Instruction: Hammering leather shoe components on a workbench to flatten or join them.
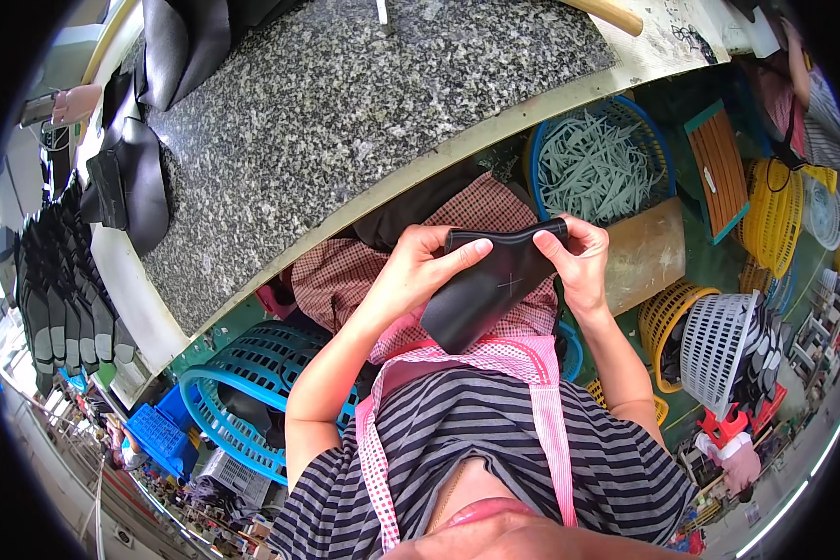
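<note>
A piece of black leather is stretched between my two hands above my lap, its upper edge folded over. A faint pale cross is marked on its face, and the lower end hangs loose. My left hand pinches the folded edge on the left, thumb lying on the front. At the right corner, my right hand grips the same edge between thumb and fingers. Beneath the leather lies a red-and-white checked apron. More black leather pieces rest on the speckled stone tabletop at the far left.
Under the table edge stands a blue basket of pale strips. Another blue basket is at my left. Yellow baskets and a white basket stand to the right. A wooden handle lies on the tabletop.
</note>
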Demonstrator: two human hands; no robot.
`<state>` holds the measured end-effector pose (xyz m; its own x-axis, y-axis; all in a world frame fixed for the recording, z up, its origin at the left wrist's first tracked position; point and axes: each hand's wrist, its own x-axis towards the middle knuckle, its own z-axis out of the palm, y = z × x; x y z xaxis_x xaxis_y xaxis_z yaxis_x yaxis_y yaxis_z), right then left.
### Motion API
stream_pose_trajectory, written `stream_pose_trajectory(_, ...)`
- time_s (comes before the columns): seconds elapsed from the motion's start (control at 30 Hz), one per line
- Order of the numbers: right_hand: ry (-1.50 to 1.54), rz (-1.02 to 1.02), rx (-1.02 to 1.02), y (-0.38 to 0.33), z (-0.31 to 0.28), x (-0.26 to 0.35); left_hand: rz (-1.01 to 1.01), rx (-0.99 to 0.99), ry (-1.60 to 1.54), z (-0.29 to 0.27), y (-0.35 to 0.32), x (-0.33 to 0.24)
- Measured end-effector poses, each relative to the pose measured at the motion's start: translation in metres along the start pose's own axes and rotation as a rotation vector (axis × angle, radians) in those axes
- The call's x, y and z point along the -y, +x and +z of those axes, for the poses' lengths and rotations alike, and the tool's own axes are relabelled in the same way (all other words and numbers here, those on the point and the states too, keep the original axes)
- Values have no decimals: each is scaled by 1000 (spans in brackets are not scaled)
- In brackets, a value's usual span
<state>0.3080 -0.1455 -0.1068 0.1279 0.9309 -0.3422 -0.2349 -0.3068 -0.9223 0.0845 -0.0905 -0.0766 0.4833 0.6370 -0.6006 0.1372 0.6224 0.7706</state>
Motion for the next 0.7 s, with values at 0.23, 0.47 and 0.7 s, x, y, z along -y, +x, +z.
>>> stream_pose_trajectory(0.23,-4,21,8,-4,1,5,-18,46,-1,-5,1,8)
stream_pose_trajectory(0.47,-47,-65,121,-5,-4,4,-85,59,-79,-13,-1,15)
stream_pose_trajectory(0.7,-48,-104,116,-10,4,5,23,-3,-118,-3,-1,3)
